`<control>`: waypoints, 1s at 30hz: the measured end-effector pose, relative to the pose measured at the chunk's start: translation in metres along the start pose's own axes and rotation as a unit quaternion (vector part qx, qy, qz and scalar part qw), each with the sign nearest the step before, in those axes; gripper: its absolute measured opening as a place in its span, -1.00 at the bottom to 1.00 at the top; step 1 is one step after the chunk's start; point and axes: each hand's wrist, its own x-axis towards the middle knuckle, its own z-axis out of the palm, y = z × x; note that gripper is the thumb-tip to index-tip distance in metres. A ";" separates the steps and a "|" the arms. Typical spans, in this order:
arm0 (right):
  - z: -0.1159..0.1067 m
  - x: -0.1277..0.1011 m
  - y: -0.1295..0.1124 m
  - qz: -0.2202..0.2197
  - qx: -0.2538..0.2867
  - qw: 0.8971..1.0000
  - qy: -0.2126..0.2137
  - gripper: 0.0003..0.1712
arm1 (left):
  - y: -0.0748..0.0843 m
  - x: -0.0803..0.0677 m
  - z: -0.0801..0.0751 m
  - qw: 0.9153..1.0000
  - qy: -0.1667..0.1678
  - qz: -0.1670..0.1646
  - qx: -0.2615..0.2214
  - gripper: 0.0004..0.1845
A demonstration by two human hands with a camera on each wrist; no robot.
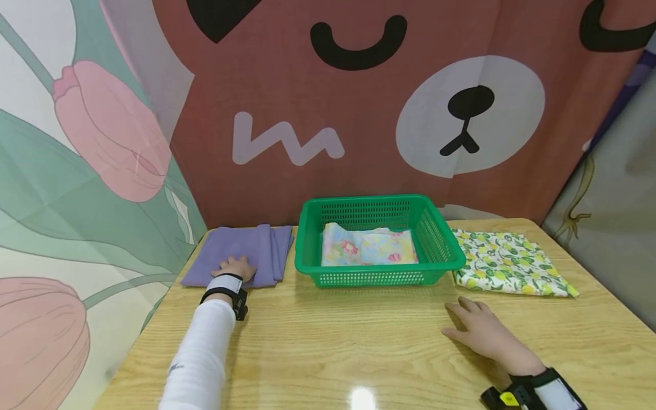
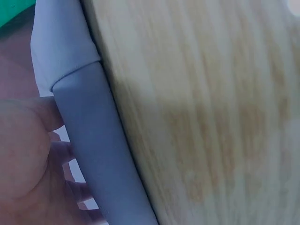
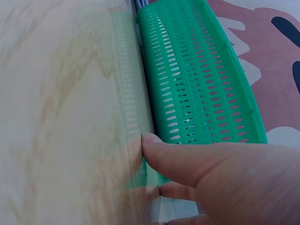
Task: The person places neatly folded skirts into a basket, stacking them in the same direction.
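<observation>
White, creased sleeve (image 1: 197,356) leads to the left hand (image 1: 236,267), which I rest, fingers relaxed, on smooth folded purple cloth (image 1: 233,242) left of the slotted green plastic basket (image 1: 379,278). My right hand (image 1: 482,330), fingers spread, grips nothing over the grained wooden table (image 1: 338,336).

You have a solid green basket (image 1: 376,279), and inside it a flowered cloth (image 1: 369,249) in pale blue and yellow with pink blooms. To the basket's left you see a plain purple cloth (image 1: 228,242); to its right, a white cloth (image 1: 512,263) printed with yellow fruit and green leaves. Your bench (image 1: 328,341) under the basket is yellowish, streaked with wood grain. Behind the basket you face a reddish-brown hanging (image 1: 287,191) bearing black and pale shapes.
</observation>
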 end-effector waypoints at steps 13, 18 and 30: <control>-0.002 0.001 -0.001 -0.003 -0.003 1.000 0.010 -0.20 | -0.016 0.032 0.018 1.000 0.025 0.012 0.004 -0.29; 0.000 0.001 -0.001 0.001 -0.004 1.000 0.010 -0.21 | -0.007 0.010 0.009 1.000 0.023 0.011 0.009 -0.29; 0.000 0.000 -0.003 0.002 -0.012 1.000 0.014 -0.22 | -0.013 -0.008 0.009 0.998 0.045 0.038 0.024 -0.23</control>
